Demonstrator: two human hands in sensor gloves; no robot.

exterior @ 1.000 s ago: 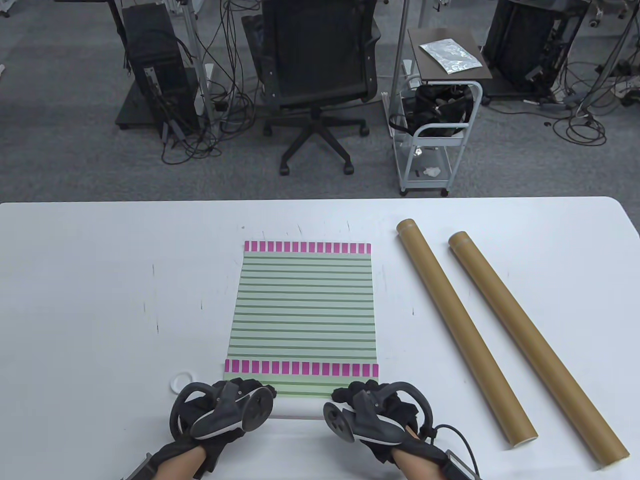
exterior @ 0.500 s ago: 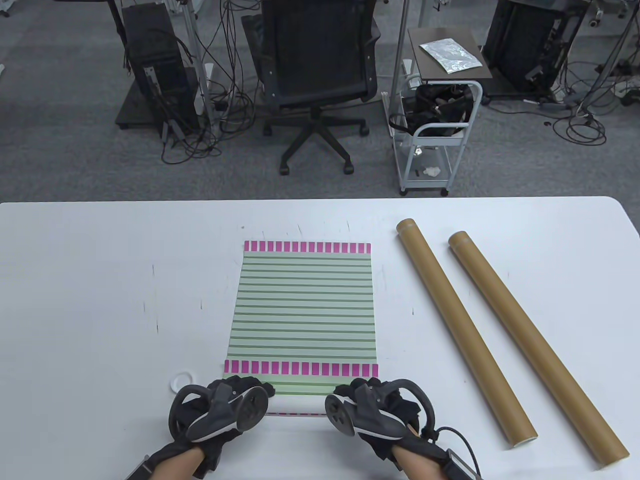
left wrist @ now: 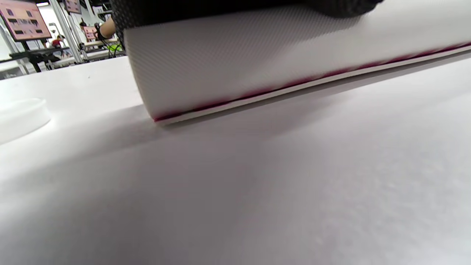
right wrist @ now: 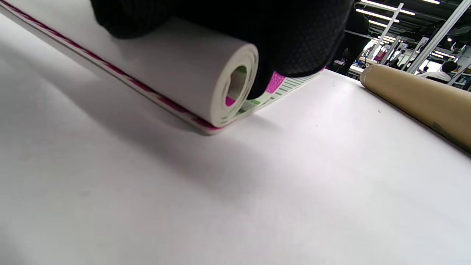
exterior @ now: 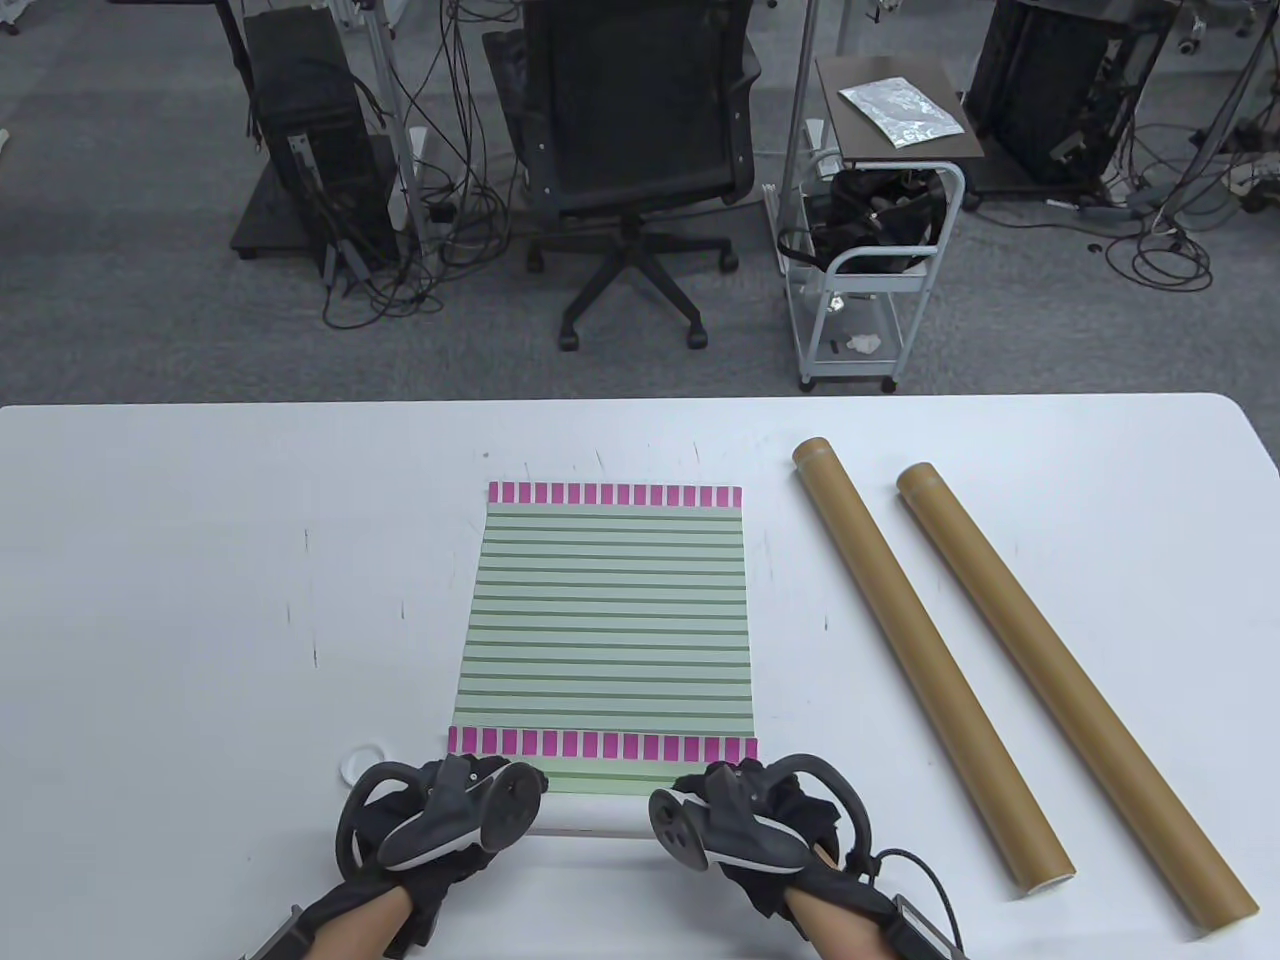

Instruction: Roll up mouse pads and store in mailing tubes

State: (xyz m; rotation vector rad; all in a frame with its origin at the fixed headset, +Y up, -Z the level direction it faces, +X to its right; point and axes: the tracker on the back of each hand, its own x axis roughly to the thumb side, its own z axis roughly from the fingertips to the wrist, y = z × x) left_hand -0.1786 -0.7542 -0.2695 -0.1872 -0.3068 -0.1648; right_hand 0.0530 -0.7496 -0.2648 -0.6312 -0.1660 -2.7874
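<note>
A green-striped mouse pad (exterior: 605,620) with pink bands lies flat in the middle of the white table (exterior: 180,600). Its near end is curled into a white roll (exterior: 590,815) (left wrist: 235,62) (right wrist: 191,73). My left hand (exterior: 455,800) grips the roll's left end. My right hand (exterior: 735,800) grips its right end, fingers curled over the top. Two brown mailing tubes (exterior: 925,660) (exterior: 1075,700) lie diagonally on the right; the nearer one (right wrist: 419,99) shows in the right wrist view.
A white tube cap (exterior: 362,757) (left wrist: 20,117) lies on the table just left of my left hand. Beyond the far table edge stand an office chair (exterior: 630,150) and a small cart (exterior: 870,250).
The roll has turned slightly forward: the pink edge seen on it half a second ago is tucked under, and both hands have edged toward the pink band.
</note>
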